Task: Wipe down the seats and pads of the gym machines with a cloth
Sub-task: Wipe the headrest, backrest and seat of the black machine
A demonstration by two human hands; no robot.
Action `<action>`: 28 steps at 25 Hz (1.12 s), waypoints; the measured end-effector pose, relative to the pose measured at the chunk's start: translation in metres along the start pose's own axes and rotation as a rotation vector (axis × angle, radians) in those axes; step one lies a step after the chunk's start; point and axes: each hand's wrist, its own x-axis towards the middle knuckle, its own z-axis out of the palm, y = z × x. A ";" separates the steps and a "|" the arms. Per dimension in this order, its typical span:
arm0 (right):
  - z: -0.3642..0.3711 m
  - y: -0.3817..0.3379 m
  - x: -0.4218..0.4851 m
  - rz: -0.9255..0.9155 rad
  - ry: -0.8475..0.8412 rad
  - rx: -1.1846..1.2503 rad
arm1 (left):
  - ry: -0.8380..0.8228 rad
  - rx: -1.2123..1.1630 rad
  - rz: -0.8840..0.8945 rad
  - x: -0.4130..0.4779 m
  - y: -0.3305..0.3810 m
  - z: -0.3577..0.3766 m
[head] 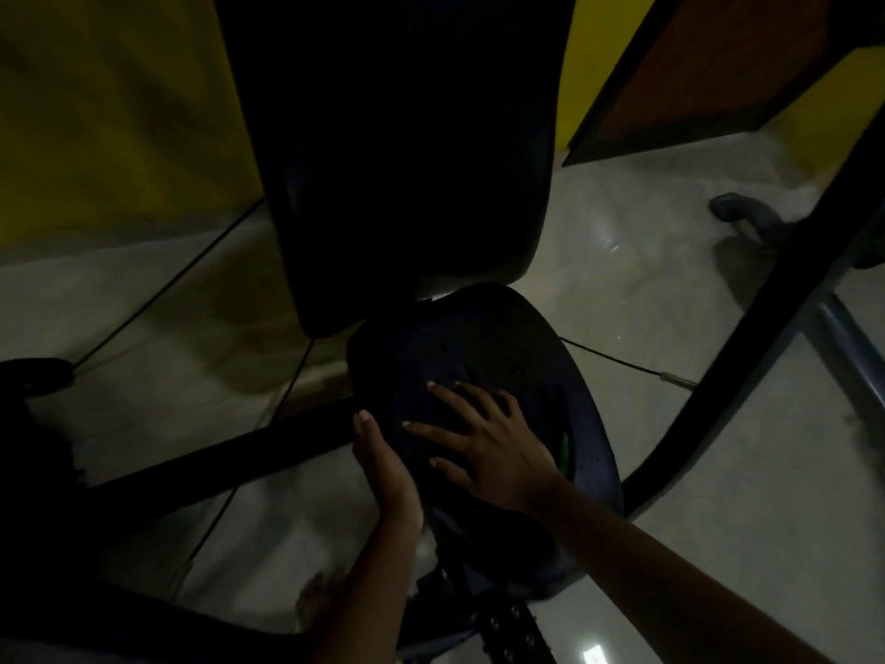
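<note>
A dark padded seat (507, 328) of a gym machine fills the middle of the view, with the tall dark back pad (412, 160) rising just behind it. A dark cloth (421, 395) lies on the seat, and a green strip (565, 448) shows at its right side. My right hand (488, 443) presses flat on the cloth with its fingers spread. My left hand (383, 467) cups the seat's left edge, thumb on top. The scene is dim, so the cloth's outline is hard to make out.
Dark frame bars (766, 304) cross on the right and another bar (215, 462) on the lower left. Thin cables (167, 285) run over the pale floor (646, 280). A yellow wall (96, 112) stands at the back left. The seat post (507, 625) has adjustment holes.
</note>
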 end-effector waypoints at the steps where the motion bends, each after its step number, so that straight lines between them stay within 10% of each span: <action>1: 0.002 0.007 0.012 -0.025 -0.009 0.019 | 0.031 -0.025 -0.004 0.005 -0.001 0.005; 10: 0.005 0.079 0.121 0.213 -0.149 0.087 | 0.304 0.405 0.307 0.004 0.002 0.029; 15: 0.010 0.014 0.105 -0.109 -0.006 0.060 | 0.350 0.436 0.313 0.008 0.000 0.029; 28: 0.010 0.104 0.086 0.688 -0.045 0.196 | 0.292 0.455 0.329 0.000 0.008 0.029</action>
